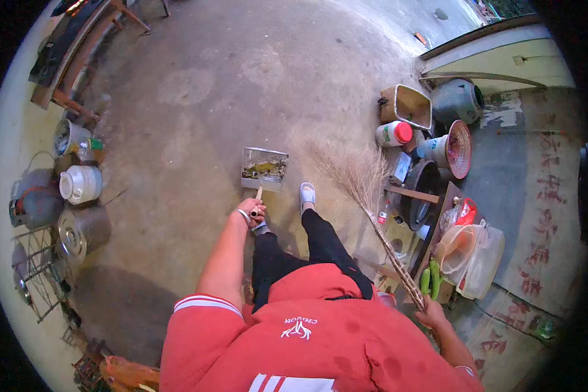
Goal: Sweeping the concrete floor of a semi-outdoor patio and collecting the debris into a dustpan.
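Observation:
My left hand is closed around the wooden handle of a metal dustpan. Inside the pan lies debris with a yellowish-green piece among darker bits. The dustpan is in front of my feet, a little to the left; whether it touches the floor I cannot tell. At the lower right my right hand grips the long stick of a twig broom. Its spread bristles fan out to the right of the pan, beyond my right slipper.
Along the left wall stand a white plastic jug, a lidded metal pot, a gas cylinder and a wooden bench. To the right are a red-lidded jar, a square bin, a black basin and a low table with green vegetables.

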A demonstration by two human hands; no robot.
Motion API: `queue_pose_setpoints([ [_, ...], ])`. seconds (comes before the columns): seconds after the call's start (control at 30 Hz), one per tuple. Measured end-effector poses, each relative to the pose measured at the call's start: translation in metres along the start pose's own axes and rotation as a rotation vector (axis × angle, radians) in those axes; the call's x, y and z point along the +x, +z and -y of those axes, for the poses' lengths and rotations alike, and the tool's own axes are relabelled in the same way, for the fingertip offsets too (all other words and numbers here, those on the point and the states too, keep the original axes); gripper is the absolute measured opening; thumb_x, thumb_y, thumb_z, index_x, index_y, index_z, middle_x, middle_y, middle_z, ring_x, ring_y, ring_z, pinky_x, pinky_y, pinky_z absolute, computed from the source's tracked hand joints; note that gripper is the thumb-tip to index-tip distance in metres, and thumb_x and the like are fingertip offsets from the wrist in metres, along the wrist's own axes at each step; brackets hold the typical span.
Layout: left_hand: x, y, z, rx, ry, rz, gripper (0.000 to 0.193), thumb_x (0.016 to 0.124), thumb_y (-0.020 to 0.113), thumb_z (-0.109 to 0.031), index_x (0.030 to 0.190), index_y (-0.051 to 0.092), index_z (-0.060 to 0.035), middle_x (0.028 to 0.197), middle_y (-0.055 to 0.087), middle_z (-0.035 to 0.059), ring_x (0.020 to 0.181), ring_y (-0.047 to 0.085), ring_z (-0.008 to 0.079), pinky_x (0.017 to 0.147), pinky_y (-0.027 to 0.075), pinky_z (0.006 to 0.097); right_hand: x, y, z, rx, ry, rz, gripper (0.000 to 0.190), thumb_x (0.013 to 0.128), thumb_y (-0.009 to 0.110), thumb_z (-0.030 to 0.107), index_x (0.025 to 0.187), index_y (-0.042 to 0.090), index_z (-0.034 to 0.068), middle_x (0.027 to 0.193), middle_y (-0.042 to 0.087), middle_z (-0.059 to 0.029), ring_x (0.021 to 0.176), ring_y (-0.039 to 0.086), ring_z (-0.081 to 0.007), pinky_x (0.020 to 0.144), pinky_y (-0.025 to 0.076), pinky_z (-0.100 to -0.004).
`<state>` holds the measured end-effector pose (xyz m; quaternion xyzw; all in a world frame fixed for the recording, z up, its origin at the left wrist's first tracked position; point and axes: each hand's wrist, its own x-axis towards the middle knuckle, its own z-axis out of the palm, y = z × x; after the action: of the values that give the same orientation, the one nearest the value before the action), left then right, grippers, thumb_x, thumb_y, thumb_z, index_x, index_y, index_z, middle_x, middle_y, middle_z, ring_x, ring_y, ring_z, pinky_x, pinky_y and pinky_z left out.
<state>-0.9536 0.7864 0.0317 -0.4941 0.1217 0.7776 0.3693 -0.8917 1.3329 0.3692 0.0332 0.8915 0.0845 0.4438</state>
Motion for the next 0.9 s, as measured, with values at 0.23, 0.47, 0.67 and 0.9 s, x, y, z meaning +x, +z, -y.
queue_pose_setpoints([
  [0.23,-0.057,-0.032,0.036,-0.004,0.163,0.011,0.017,0.083,0.038,-0.017,0.071,0.041,-0.0059,0.047,0.036,-0.0052,0.033,0.03,0.0055,0.028,0.021,0.0196,0.069,0.011,0.005,0.17,-0.117,-0.001,0.035,0.058,0.062,0.022,0.081,0.045,0.003,0.071,0.054,-0.0167,0.065,0.054,-0.0308,0.06,0.043,-0.0368],
  [0.47,-0.135,-0.056,0.091,0.163,0.214,-0.112,0.014,0.081,0.044,-0.015,0.069,0.041,-0.0093,0.047,0.035,-0.0062,0.034,0.033,0.0067,0.029,0.024,0.0215,0.173,-0.031,0.052,0.132,-0.277,-0.036,0.04,0.061,0.062,0.014,0.095,0.046,0.001,0.071,0.053,-0.0136,0.061,0.056,-0.0204,0.051,0.045,-0.0335],
  [0.67,-0.167,-0.078,0.153,-0.009,0.213,-0.222,0.009,0.08,0.045,-0.015,0.076,0.045,-0.0072,0.049,0.036,-0.0062,0.035,0.034,0.0063,0.028,0.025,0.0224,0.264,-0.092,0.092,0.229,-0.333,0.033,0.041,0.062,0.061,0.013,0.098,0.043,0.001,0.072,0.055,-0.0152,0.055,0.057,-0.022,0.049,0.046,-0.0331],
  [0.9,-0.159,-0.082,0.189,-0.129,0.119,-0.328,0.009,0.08,0.044,-0.014,0.08,0.045,-0.0046,0.049,0.036,-0.0055,0.036,0.035,0.0061,0.028,0.024,0.0216,0.31,-0.143,0.142,0.095,-0.263,0.062,0.047,0.061,0.062,0.018,0.099,0.044,-0.003,0.083,0.056,-0.0194,0.072,0.059,-0.0277,0.063,0.048,-0.035],
])
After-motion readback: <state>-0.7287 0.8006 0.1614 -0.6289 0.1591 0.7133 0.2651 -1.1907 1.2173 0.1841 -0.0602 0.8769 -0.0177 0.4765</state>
